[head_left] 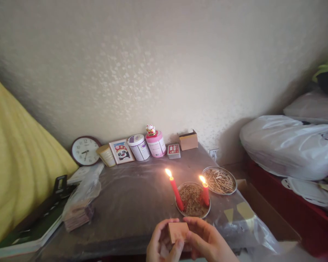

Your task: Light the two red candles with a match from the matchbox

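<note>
At the near edge of the table, my left hand (164,240) and my right hand (203,238) both grip a small tan matchbox (178,232) between thumbs and fingers. Just beyond it is a round metal dish (177,208) filled with brown grains. Two lit red candles stand in that dish: the left candle (176,194) is taller and tilted, while the right candle (206,194) is shorter and nearly upright. Behind and to the right, a second dish (236,186) carries many loose matchsticks (221,181).
Along the wall are a clock (85,150), a panda picture (122,151), a white can (139,147), a pink can (156,144) and an open cardboard box (188,141). Bagged packs (78,214) lie left on the plastic-covered table (131,203). White bags (289,145) are piled right.
</note>
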`<state>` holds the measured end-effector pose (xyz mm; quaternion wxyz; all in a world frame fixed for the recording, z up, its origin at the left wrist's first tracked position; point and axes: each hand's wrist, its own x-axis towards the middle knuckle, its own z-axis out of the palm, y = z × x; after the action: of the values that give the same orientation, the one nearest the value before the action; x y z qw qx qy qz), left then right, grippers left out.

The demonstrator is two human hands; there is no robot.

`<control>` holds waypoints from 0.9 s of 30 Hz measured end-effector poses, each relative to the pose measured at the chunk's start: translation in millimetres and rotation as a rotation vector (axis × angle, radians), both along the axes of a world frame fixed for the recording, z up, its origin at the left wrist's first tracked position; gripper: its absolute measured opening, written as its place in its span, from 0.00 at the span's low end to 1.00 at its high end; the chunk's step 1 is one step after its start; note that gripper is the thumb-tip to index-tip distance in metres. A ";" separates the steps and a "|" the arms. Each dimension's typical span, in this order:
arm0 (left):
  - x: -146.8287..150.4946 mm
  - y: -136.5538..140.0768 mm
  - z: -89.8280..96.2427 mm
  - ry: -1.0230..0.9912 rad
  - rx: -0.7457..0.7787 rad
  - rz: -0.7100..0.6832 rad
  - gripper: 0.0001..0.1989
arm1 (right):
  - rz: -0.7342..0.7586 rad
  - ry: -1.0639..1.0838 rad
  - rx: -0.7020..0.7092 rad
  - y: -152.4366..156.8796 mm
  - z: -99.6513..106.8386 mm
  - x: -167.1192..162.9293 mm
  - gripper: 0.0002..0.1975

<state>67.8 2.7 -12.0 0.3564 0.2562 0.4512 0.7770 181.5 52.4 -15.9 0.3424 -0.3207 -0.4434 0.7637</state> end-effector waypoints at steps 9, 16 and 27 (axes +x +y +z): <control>-23.5 4.7 -12.3 -0.210 -0.183 -0.045 0.27 | -0.024 -0.053 0.277 -3.7 -11.7 -2.5 0.27; -23.6 7.1 -11.8 -0.282 -0.202 -0.033 0.26 | -0.035 -0.177 0.370 -3.9 -8.1 -0.9 0.21; -27.2 7.0 -18.9 -0.285 -0.190 -0.057 0.21 | -0.038 -0.284 0.535 -4.4 -14.7 0.7 0.16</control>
<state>40.5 9.8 -30.9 0.4613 0.1213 0.4601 0.7489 182.2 48.0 -30.6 0.3636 -0.3308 -0.6663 0.5608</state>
